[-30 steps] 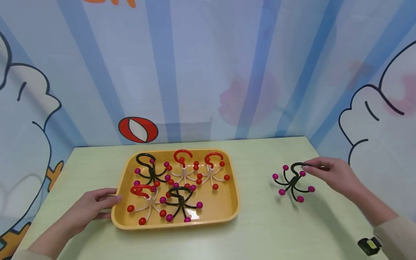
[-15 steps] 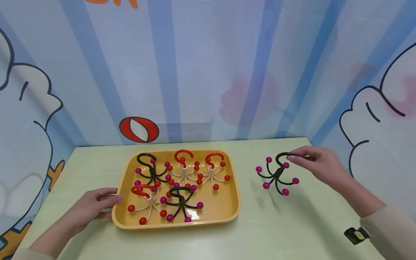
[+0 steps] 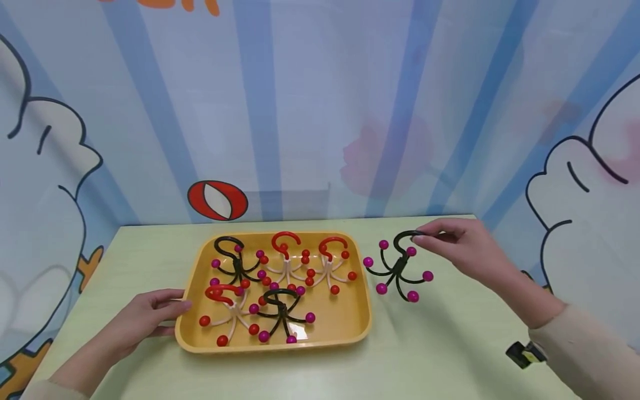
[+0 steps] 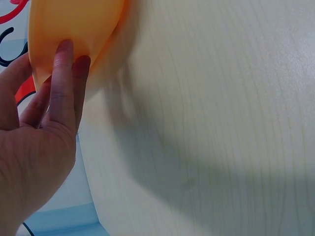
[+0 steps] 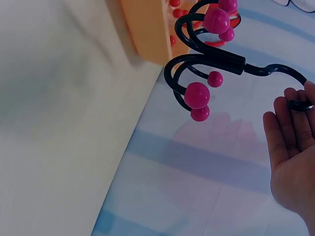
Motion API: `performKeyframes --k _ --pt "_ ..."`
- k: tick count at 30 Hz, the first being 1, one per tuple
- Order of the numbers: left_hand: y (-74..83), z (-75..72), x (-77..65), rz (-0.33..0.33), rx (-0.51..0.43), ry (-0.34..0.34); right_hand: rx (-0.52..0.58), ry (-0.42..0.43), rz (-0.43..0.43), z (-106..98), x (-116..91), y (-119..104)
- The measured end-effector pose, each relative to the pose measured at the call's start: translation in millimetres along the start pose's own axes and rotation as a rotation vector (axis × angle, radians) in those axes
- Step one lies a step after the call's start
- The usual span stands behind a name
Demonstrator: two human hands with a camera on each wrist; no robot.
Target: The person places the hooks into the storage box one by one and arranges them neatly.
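My right hand (image 3: 462,247) pinches the hooked handle of a black claw-shaped head massager (image 3: 398,266) with magenta balls on its prongs. It is held just off the right side of a yellow tray (image 3: 337,322), prongs pointing down and toward the tray. In the right wrist view the massager (image 5: 229,60) shows its curved prongs spread, with the hook end at the fingertips. On the tray's left rim my left hand (image 3: 137,322) has its thumb over the edge, with fingers against the outer wall (image 4: 78,29).
The tray holds two black massagers (image 3: 237,268) with magenta balls and three white ones (image 3: 235,314) with red handles and red balls. A pale wood-grain table (image 3: 450,344) lies beneath. Behind it hangs a printed blue curtain (image 3: 310,111).
My right hand has carried the black head massager leftward and slightly up, from the right side of the table to beside the tray. The left hand keeps its hold on the tray.
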State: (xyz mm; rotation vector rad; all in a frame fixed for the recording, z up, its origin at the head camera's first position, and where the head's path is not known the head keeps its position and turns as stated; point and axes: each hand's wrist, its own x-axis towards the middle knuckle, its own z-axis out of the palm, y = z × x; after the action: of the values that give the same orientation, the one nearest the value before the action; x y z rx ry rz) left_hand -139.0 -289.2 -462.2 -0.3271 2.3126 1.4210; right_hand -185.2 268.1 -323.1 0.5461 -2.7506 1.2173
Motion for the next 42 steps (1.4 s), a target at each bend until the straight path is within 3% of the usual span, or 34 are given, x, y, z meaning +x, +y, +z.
performKeyframes --k 12,24,42 --pt "1.7 3.3 0.5 0.005 0.002 -0.002 0.106 -0.055 -0.082 29.7 9.5 -26.2" --pt "1.2 3.8 0.6 0.011 -0.002 0.003 0.154 -0.093 -0.102 60.4 15.3 -43.7" --pt "2.0 0.8 -2.8 0.01 -0.002 0.005 0.191 -0.159 -0.133 103.6 16.5 -44.6"
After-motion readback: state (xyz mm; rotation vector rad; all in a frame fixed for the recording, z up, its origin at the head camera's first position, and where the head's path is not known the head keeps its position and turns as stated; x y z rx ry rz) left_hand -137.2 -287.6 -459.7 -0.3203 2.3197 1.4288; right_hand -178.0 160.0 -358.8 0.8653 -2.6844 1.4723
